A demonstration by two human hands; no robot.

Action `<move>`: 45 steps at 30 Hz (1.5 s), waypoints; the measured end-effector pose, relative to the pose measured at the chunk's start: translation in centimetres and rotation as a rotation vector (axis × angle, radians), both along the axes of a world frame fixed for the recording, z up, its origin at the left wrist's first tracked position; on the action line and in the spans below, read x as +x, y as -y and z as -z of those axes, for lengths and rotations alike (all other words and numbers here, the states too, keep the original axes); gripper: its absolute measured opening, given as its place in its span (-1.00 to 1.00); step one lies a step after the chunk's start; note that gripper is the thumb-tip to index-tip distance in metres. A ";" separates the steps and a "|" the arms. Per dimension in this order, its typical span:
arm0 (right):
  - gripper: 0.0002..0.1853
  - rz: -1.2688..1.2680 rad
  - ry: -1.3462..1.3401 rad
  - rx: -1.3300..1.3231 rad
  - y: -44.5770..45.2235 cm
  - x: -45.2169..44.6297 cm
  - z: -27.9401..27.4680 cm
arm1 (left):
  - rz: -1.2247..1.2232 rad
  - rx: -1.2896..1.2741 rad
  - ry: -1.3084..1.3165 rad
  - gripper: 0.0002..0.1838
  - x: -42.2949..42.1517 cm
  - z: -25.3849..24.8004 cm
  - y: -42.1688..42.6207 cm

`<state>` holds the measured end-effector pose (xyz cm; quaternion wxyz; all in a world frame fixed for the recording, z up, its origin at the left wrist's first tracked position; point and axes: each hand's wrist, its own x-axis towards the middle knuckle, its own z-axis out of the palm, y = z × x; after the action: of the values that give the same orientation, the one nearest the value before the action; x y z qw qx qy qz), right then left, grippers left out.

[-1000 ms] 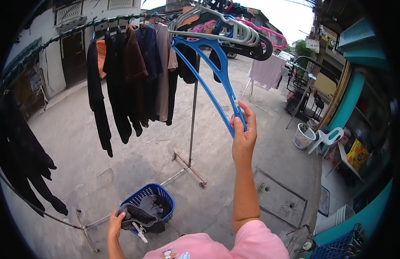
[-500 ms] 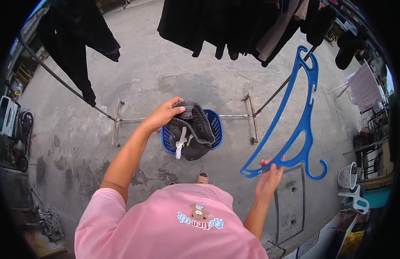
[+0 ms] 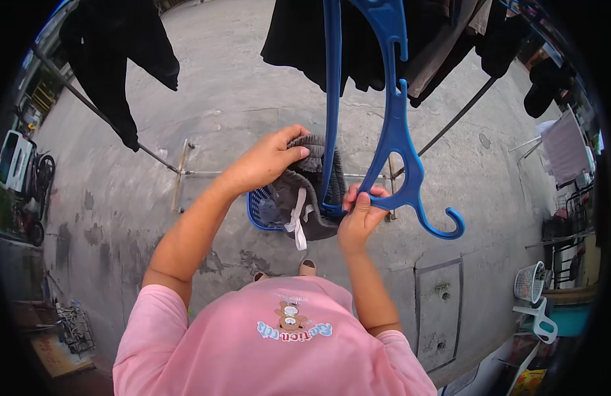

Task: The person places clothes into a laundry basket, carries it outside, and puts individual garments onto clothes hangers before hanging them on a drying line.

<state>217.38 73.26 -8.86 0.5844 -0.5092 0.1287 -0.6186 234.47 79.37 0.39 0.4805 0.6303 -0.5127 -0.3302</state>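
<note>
My left hand pinches the elastic waistband of dark grey drawstring pants, thumb on the near side. The waist opening gapes, and a white drawstring dangles from its front. In my right hand is a blue plastic hanger, gripped near one end of its body, with the hook pointing right. One tip of the hanger sits inside the waist opening. Beneath the pants, partly hidden by them, a blue laundry basket stands on the concrete.
Dark clothes hang from the rack ahead, with black pants at the left. The rack's metal legs rest on the ground. A white basket and a white plastic stool are at the right.
My right hand has brought the hanger leftward and up, and its tip has entered the waist opening. My left hand has shifted slightly right and up with the pants.
</note>
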 end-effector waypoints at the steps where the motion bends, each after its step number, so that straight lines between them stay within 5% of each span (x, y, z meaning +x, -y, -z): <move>1: -0.81 -0.040 -0.167 0.022 0.2 0.2 0.4 | -0.024 0.001 0.004 -0.77 0.2 -1.3 -0.3; 3: -0.86 -0.137 -0.392 0.062 2.0 -0.8 0.0 | -0.151 0.044 0.219 -0.77 1.5 -3.4 -0.6; 5: -0.79 -0.066 -0.681 -0.216 4.4 -1.9 -1.3 | -0.222 0.115 0.203 -0.73 6.0 -1.5 -0.8; 7: -0.72 -0.088 -0.871 -0.409 6.5 -2.6 -3.4 | -0.497 0.264 0.510 -0.73 9.2 -0.4 -2.0; 11: -0.61 -0.039 -1.153 -0.514 9.6 -2.6 -7.0 | -0.697 0.035 0.264 -0.67 13.2 1.1 -6.1; 17: -0.75 -0.095 -1.174 -0.960 10.6 -0.1 -10.5 | -0.952 -0.102 0.327 -0.63 14.8 0.3 -9.0; 19: -0.80 -0.157 -1.194 -0.913 11.1 1.3 -11.4 | -0.979 -0.110 0.352 -0.63 14.4 -0.7 -9.5; 22: -0.80 -0.247 -1.387 -1.124 11.1 2.9 -12.2 | -0.938 -0.086 0.422 -0.63 13.6 -2.2 -9.9; 25: -0.82 -0.366 -1.237 -1.194 10.4 5.6 -13.9 | -0.813 -0.063 0.322 -0.67 12.9 -4.3 -9.2; 31: -0.64 -0.931 -1.140 -1.031 11.2 10.8 -19.9 | -0.462 0.040 0.227 -0.44 15.4 -9.1 -10.1; 34: -0.51 -1.033 -0.979 -0.553 10.6 13.6 -21.2 | -0.412 -0.259 -0.061 -0.22 18.1 -9.4 -12.2; 39: -0.56 -0.974 -0.944 -0.332 8.6 20.5 -22.3 | -0.567 -0.172 -0.205 -0.61 24.3 -6.0 -17.6; 45: -0.53 -0.870 -0.836 -0.144 10.6 32.9 -23.6 | -0.719 -0.100 -0.389 -0.67 30.4 1.5 -27.8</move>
<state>250.24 62.67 14.76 0.6476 -0.7532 0.0853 -0.0779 264.85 107.13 -1.06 0.6834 0.6709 -0.1749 -0.2288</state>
